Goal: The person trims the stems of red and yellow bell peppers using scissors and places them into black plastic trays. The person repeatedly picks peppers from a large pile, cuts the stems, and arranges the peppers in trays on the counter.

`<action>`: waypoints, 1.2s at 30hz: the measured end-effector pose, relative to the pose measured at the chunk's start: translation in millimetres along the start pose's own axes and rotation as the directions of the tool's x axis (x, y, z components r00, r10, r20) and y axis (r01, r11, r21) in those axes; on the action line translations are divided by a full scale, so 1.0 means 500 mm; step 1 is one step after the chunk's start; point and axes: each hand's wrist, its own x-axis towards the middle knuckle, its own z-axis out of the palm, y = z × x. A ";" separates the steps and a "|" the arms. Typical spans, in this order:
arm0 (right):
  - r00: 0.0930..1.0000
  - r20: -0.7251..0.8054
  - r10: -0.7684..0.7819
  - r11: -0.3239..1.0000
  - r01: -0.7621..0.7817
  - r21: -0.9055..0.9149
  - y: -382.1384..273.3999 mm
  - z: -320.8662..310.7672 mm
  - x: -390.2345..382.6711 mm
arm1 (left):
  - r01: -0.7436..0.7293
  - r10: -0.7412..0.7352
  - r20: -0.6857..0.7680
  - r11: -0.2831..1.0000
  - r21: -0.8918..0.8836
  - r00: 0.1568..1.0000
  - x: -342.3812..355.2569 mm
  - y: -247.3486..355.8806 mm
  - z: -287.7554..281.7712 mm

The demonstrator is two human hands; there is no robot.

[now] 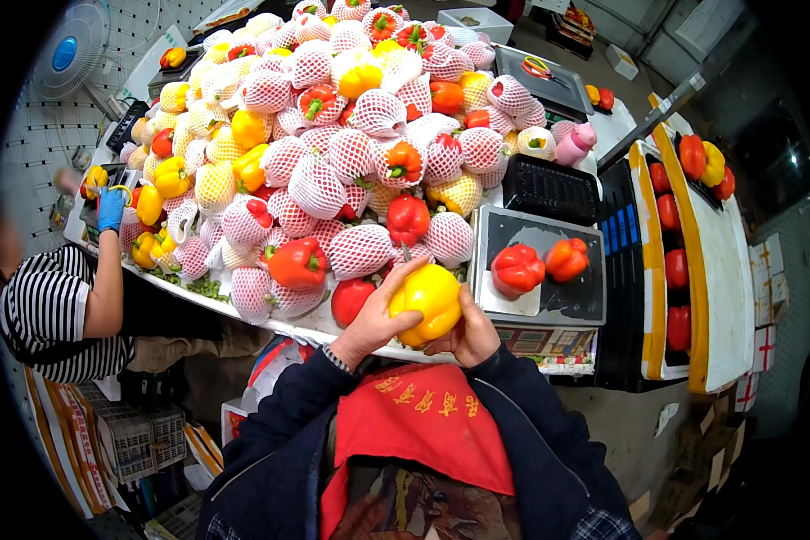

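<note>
A large yellow bell pepper (430, 304) is held between both my hands above the table's near edge. My left hand (375, 317) grips its left side, thumb across the front. My right hand (473, 335) is curled around its lower right side, with some fingers hidden beneath. A thin pointed thing sticks up by my left fingertips; I cannot make out its kind. Just left of my left hand lies a red bell pepper (351, 301). On the scale (580, 301) to the right, one red pepper (517, 271) rests on a white piece beside another red pepper (567, 259).
A big heap of peppers, many in foam nets (315, 184), covers the table. Black trays (551, 189), a pink bottle (577, 144) and scissors (537, 67) lie right. Foam boxes (724, 297) stand farther right. At left, a co-worker's blue-gloved hand (111, 209) reaches in.
</note>
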 end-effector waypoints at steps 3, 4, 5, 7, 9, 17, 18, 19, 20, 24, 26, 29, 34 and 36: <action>0.996 -0.051 0.076 0.995 -0.079 -0.068 0.004 -0.005 0.002 | 0.176 -0.217 -0.110 0.939 -0.296 0.970 -0.005 -0.017 0.005; 0.994 -0.060 0.086 0.992 -0.091 -0.083 0.003 -0.007 0.000 | 0.173 -0.247 -0.160 0.910 -0.377 0.956 -0.003 -0.019 0.010; 0.993 -0.068 0.097 0.990 -0.104 -0.099 0.002 -0.008 -0.001 | 0.156 -0.241 -0.188 0.912 -0.380 0.952 -0.004 -0.023 0.012; 0.994 -0.055 0.098 0.973 -0.107 -0.205 0.004 -0.012 0.000 | 0.127 -0.232 -0.239 0.914 -0.385 0.943 -0.007 -0.035 0.014; 0.996 -0.041 0.082 0.956 -0.091 -0.280 0.003 -0.008 -0.004 | 0.133 -0.228 -0.250 0.929 -0.347 0.941 -0.007 -0.043 0.010; 0.982 -0.024 -0.188 0.849 0.151 -0.507 0.005 0.009 -0.015 | 0.071 -0.088 -0.097 0.983 -0.168 0.991 -0.014 -0.008 0.015; 0.943 0.015 -0.332 0.758 0.276 -0.590 0.014 0.002 -0.007 | 0.051 -0.063 -0.103 0.992 -0.118 0.993 -0.015 -0.009 0.018; 0.883 0.066 -0.464 0.642 0.387 -0.662 0.025 -0.005 0.007 | 0.032 -0.039 -0.105 0.997 -0.068 0.994 -0.016 -0.011 0.022; 0.805 0.129 -0.580 0.504 0.478 -0.720 0.031 -0.008 0.014 | 0.022 -0.031 -0.133 0.997 -0.069 0.991 -0.018 -0.010 0.029; 0.758 0.093 -0.646 0.422 0.456 -0.783 0.015 0.019 -0.005 | -0.074 0.106 -0.130 0.970 0.230 0.986 -0.026 -0.015 0.039; 0.731 0.075 -0.678 0.346 0.408 -0.845 0.013 0.021 -0.007 | -0.111 0.156 -0.105 0.930 0.350 0.982 -0.025 -0.009 0.038; 0.810 -0.107 -0.576 0.610 0.340 -0.716 -0.013 -0.011 0.012 | -0.144 0.187 -0.044 0.868 0.476 0.981 -0.024 0.014 0.054; 0.910 -0.228 -0.346 0.879 0.229 -0.418 -0.029 -0.024 -0.005 | 0.100 -0.160 -0.164 0.941 -0.323 0.973 -0.020 0.013 0.050; 0.869 -0.191 -0.456 0.819 0.325 -0.473 -0.015 -0.042 -0.005 | 0.081 -0.234 -0.155 0.760 -0.644 0.960 -0.014 0.009 0.047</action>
